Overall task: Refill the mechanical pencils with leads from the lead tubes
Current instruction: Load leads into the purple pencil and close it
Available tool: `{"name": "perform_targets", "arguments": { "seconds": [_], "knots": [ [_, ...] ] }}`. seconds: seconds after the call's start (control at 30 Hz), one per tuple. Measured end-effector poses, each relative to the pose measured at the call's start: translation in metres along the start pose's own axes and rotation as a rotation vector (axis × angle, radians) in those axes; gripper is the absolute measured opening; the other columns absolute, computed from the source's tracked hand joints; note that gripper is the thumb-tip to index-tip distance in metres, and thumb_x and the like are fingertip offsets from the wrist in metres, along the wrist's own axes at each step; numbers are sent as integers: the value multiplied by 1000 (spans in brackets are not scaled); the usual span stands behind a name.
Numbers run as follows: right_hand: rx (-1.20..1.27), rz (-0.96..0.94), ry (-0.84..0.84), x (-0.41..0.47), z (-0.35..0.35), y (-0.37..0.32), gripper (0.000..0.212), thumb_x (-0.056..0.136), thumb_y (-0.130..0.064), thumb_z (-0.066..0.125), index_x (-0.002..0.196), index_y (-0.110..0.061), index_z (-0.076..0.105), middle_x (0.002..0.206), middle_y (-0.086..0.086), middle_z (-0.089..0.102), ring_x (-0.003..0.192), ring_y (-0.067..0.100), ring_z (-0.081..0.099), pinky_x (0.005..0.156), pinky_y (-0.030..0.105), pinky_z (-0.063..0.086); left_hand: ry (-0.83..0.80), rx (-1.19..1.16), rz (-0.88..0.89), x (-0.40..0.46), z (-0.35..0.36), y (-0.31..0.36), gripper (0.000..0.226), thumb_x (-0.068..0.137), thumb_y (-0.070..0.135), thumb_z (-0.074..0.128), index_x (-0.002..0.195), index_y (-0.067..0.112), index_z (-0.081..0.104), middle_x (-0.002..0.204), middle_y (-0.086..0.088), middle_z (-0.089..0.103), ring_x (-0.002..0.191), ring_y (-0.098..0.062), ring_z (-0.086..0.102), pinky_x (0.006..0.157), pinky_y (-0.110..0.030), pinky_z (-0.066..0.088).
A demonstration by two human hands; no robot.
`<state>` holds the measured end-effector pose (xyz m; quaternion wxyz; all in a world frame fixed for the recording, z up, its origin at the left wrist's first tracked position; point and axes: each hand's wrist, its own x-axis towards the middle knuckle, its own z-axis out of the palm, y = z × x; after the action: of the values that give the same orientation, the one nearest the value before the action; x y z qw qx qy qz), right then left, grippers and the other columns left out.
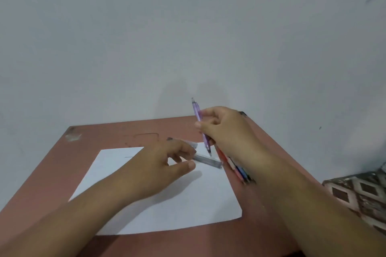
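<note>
observations, taken from the person's left across to the right.

left hand (167, 165): hovering low over the white paper sheet (158, 204), fingers loosely curled, thumb forward. the fingertips reach the near end of a clear lead tube (208, 161) lying on the sheet. contact is probable, but whether the tube is actually pinched cannot be told; the fingers cover that end. a second pale, tube-like item (191, 143) lies just beyond the left hand's fingers, partly hidden.

right hand (223, 129): raised above the sheet's far right corner, fingers and thumb curled round the middle of a purple mechanical pencil (201, 127). the pencil stands nearly upright, push-button end up, tip down and just above the far end of the lead tube, apart from it.

beneath the right wrist: a cluster of further pencils (238, 170), red, blue and dark, lying on the brown table (52, 173) beside the sheet's right edge.

handling assessment (judgement): the pencil is light, rigid plastic with a smooth barrel; the present mid-barrel hold suits it, leaving the cap end free. the tube is light, smooth and apt to roll; take it by the sides near the capped end. leads inside are thin and brittle, so tip them out gently, never squeeze or bend.
</note>
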<state>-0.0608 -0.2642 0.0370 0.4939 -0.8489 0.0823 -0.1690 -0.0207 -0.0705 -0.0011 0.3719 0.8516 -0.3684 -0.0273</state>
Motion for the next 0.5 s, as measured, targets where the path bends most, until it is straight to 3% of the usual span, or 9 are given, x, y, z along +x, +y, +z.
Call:
{"name": "perform_targets", "arguments": {
  "seconds": [0.07,0.17,0.23,0.37,0.5],
  "knots": [
    [-152,13,90,-6,-30,12,22,94,-35,68,116,-36,68,94,-15,72,74,1,69,60,14,50,-91,162,13,2,5,11,30,89,55,63,118,48,61,110,37,58,102,13,53,87,-16,45],
    [-305,79,167,-13,-68,38,27,95,-31,67,121,-30,71,110,-12,70,91,5,65,76,21,48,-175,294,22,9,15,25,47,90,64,56,134,48,51,130,34,49,110,10,47,93,-15,37],
    [-425,135,190,-17,-84,55,25,96,-29,65,118,-22,74,111,-6,71,92,11,65,80,27,51,-204,312,32,14,23,31,52,90,66,55,138,47,47,139,30,46,117,9,41,93,-16,33],
    [-533,213,212,-24,-100,84,22,96,-24,61,109,-17,77,97,1,72,81,12,66,73,29,52,-217,330,62,22,40,37,56,91,66,51,142,43,43,149,23,40,134,3,34,105,-20,32],
    [-650,220,139,-24,-100,101,25,99,-29,61,115,-17,75,91,-2,67,74,3,56,58,17,36,-218,421,46,27,52,41,61,90,72,42,143,41,43,153,18,37,139,-4,32,112,-31,32]
  ]
}}
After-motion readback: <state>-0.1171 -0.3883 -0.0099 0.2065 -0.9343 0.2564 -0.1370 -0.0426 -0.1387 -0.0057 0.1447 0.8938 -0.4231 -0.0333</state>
